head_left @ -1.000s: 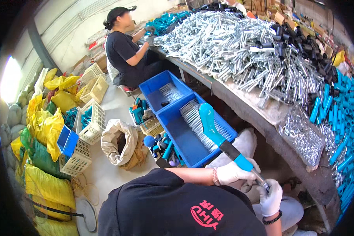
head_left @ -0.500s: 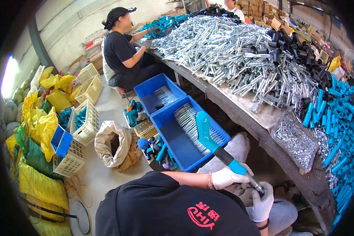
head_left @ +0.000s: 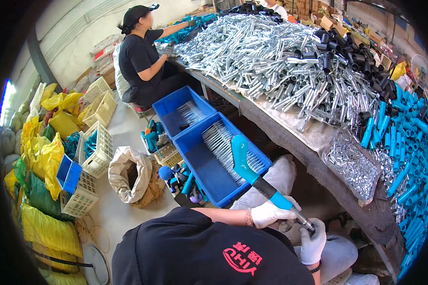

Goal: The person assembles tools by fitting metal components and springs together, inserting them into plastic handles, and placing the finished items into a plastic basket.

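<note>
My left hand [head_left: 270, 213], in a white glove, grips the shaft of a long tool [head_left: 257, 179] with a teal handle, a black sleeve and a metal rod. The teal end points up over a blue crate [head_left: 209, 168] that holds several metal rods. My right hand [head_left: 313, 240], also gloved in white, is closed around the tool's metal end near my lap. Both hands sit below the edge of the long table [head_left: 290, 137].
The table carries a big heap of silver metal tubes [head_left: 276, 57], black sleeves [head_left: 356, 52], teal sleeves [head_left: 409, 142] and a bag of small metal parts [head_left: 352, 164]. Another person [head_left: 142, 57] in black sits at the far end. A second blue crate [head_left: 183, 111], white baskets [head_left: 97, 149], yellow sacks [head_left: 47, 147].
The view has shifted a little; the tool and both hands sit slightly lower and to the left. My grip on the tool is unchanged.
</note>
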A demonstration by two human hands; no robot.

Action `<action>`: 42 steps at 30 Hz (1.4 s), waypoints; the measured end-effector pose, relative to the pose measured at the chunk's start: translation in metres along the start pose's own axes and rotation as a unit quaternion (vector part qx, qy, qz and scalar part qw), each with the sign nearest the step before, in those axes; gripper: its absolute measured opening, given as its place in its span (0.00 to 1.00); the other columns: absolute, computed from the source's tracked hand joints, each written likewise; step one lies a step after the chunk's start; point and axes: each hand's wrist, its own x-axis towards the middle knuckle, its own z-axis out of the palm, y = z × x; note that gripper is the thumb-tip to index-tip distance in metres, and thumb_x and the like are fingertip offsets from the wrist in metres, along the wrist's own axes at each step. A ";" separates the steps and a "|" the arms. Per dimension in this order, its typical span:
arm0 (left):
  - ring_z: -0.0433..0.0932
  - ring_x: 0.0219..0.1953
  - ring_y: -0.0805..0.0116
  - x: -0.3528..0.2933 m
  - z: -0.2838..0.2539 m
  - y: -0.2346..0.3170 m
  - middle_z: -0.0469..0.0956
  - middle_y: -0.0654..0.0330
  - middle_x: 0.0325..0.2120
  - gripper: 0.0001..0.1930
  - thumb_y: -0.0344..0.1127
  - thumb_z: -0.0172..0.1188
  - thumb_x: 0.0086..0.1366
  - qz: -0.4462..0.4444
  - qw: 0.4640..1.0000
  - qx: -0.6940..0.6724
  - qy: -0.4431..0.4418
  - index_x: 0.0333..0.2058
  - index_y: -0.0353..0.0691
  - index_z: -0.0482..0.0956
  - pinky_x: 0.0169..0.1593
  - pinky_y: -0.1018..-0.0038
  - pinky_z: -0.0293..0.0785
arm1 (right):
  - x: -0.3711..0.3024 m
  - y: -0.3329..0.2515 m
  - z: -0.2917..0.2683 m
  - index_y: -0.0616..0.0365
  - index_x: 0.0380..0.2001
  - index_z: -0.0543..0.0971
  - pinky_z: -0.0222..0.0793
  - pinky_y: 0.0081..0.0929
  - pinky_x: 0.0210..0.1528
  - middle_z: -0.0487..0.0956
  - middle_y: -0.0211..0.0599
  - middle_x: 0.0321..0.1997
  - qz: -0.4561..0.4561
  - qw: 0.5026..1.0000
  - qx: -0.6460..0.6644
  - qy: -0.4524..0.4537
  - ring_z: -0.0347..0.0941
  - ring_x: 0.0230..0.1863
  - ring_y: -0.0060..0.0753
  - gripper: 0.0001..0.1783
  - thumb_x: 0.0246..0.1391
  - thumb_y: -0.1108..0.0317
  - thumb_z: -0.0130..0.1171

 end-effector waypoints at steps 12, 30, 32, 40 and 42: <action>0.80 0.33 0.73 -0.003 0.006 0.005 0.82 0.57 0.34 0.15 0.32 0.66 0.64 0.005 1.000 0.009 -0.002 0.47 0.34 0.76 0.36 0.74 0.77 | 0.000 0.004 -0.012 0.66 0.36 0.77 0.72 0.31 0.36 0.79 0.44 0.27 0.089 0.994 -0.001 -0.057 0.77 0.30 0.37 0.08 0.57 0.71 0.58; 0.81 0.35 0.68 -0.006 0.003 0.004 0.81 0.55 0.37 0.17 0.35 0.66 0.65 -0.029 0.999 -0.015 -0.004 0.48 0.35 0.74 0.40 0.70 0.78 | 0.016 -0.005 -0.011 0.62 0.33 0.76 0.69 0.46 0.37 0.74 0.50 0.24 -0.220 0.961 -0.157 -0.048 0.73 0.30 0.57 0.21 0.62 0.52 0.56; 0.81 0.35 0.68 -0.006 0.000 0.002 0.81 0.55 0.37 0.18 0.35 0.66 0.65 -0.022 0.999 -0.014 -0.022 0.48 0.34 0.74 0.40 0.70 0.78 | 0.006 0.005 -0.018 0.61 0.33 0.76 0.68 0.47 0.38 0.74 0.50 0.27 -0.150 0.962 -0.180 -0.139 0.72 0.32 0.57 0.21 0.62 0.51 0.56; 0.80 0.32 0.72 -0.009 0.011 0.005 0.82 0.57 0.33 0.14 0.34 0.67 0.63 -0.027 1.000 0.005 -0.011 0.44 0.35 0.77 0.37 0.74 0.77 | 0.013 0.008 -0.018 0.57 0.33 0.73 0.63 0.50 0.40 0.73 0.43 0.26 -0.238 0.944 -0.191 -0.123 0.70 0.33 0.56 0.23 0.59 0.45 0.57; 0.80 0.32 0.73 -0.009 0.011 0.007 0.82 0.57 0.33 0.14 0.34 0.68 0.63 -0.025 0.999 -0.014 -0.029 0.43 0.35 0.77 0.37 0.74 0.77 | 0.008 0.012 -0.021 0.59 0.32 0.73 0.65 0.48 0.40 0.72 0.45 0.25 -0.212 0.947 -0.172 -0.169 0.70 0.31 0.56 0.25 0.59 0.43 0.57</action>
